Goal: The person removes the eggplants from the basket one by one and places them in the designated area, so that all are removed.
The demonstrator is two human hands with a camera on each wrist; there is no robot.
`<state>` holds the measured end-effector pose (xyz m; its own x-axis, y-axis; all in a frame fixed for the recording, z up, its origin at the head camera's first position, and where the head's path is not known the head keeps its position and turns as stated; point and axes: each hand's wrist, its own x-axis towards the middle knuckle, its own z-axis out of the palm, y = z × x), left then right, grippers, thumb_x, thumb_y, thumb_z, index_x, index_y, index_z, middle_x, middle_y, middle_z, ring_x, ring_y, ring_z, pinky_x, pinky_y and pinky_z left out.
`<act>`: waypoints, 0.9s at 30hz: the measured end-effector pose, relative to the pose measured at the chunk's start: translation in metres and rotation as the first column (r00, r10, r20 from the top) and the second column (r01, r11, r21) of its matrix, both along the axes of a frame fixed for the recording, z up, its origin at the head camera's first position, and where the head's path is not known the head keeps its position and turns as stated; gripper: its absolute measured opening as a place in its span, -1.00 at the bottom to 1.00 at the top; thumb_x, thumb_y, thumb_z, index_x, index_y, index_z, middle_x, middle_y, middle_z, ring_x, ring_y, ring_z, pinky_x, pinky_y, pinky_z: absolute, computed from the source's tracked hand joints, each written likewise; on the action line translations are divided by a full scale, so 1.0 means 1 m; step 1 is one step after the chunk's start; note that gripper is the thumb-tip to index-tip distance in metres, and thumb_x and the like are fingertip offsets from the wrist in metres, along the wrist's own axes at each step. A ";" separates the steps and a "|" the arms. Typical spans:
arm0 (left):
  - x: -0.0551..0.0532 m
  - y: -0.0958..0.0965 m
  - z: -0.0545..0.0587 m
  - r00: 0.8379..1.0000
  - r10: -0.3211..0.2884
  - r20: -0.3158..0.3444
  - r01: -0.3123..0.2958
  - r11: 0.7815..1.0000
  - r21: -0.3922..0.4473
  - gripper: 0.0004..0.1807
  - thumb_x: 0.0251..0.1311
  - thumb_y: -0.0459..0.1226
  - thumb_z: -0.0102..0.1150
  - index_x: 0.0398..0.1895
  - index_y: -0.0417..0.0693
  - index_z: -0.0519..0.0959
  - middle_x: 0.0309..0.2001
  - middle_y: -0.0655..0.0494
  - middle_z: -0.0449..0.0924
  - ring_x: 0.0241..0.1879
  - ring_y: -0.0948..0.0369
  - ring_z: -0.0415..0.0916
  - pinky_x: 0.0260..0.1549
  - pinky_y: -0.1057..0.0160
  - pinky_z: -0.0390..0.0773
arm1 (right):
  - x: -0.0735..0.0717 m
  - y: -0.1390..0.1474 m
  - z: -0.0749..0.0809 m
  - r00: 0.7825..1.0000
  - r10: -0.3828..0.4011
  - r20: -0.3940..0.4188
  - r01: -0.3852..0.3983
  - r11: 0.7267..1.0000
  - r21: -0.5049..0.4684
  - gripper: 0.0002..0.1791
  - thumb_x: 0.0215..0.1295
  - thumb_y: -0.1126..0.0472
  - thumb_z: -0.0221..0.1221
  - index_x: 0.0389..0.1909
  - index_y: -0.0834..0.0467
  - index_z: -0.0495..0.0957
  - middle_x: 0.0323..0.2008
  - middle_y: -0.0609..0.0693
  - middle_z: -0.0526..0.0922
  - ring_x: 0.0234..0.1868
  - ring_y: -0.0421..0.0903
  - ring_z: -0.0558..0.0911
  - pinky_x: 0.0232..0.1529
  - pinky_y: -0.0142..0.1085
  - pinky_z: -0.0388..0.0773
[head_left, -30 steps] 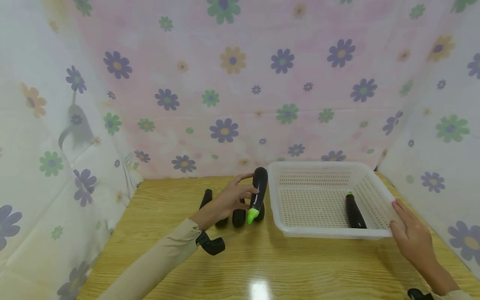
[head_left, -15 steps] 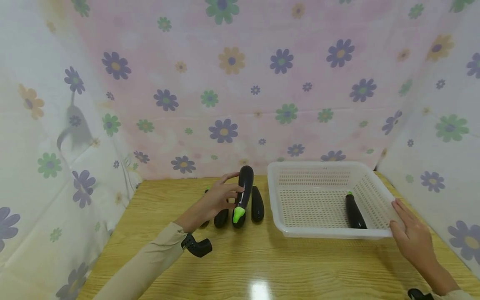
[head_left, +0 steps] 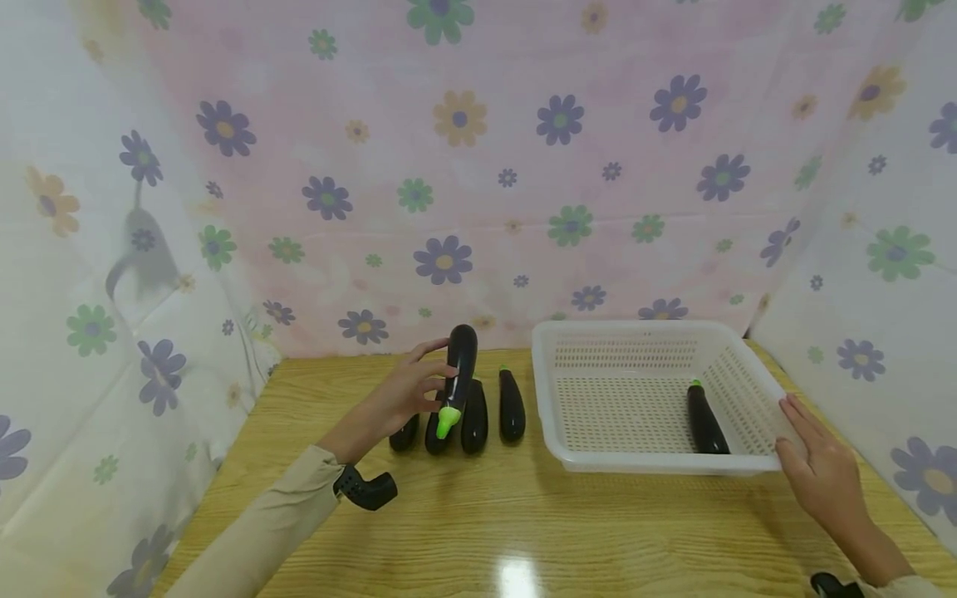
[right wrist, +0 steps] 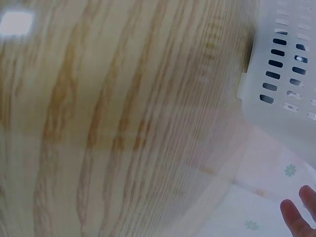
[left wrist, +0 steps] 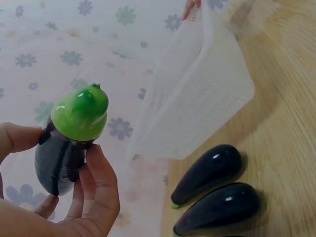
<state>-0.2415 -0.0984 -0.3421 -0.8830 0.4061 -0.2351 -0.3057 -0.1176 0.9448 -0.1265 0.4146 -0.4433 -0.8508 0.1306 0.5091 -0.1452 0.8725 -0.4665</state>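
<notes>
My left hand (head_left: 396, 403) holds a glossy dark eggplant (head_left: 463, 353) between thumb and fingers, its green stem end pointing toward me. In the left wrist view, that green cap (left wrist: 81, 113) faces the camera. Below the held eggplant, several more lie side by side; the rightmost eggplant (head_left: 512, 407) is fully visible, while the hand and held one partly cover others. My right hand (head_left: 826, 469) grips the right rim of a white perforated plastic basket (head_left: 673, 463) near its front corner. One eggplant (head_left: 705, 422) lies inside the basket, toward its right side.
The wooden table (head_left: 523, 523) runs back to a flower-patterned cloth (head_left: 486, 208), which also rises at both sides. The basket stands at the back right, close to the rear cloth. A black wrist device (head_left: 366, 488) sits on the left wrist.
My left hand has moved left with the eggplant, from beside the basket to over the left part of the row. The rightmost eggplant is now uncovered. The right hand and basket have stayed put.
</notes>
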 end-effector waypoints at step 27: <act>-0.003 -0.050 -0.003 0.998 0.031 0.054 -0.028 0.998 -0.053 -0.38 0.12 -0.27 0.06 0.25 0.21 0.12 0.15 -0.06 0.16 -0.31 0.16 0.39 -0.41 0.19 0.38 | -0.001 0.000 -0.004 1.000 0.003 -0.008 -0.003 1.000 0.000 -0.44 0.20 0.31 -0.13 0.28 0.14 0.13 0.28 -0.02 0.12 0.19 -0.49 -0.07 0.28 -0.33 -0.15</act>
<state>-0.2449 -0.1482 -0.3449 -0.8796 0.3660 -0.3037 -0.3543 -0.0781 0.9319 -0.1272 0.4141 -0.4468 -0.8468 0.1286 0.5161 -0.1514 0.8719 -0.4656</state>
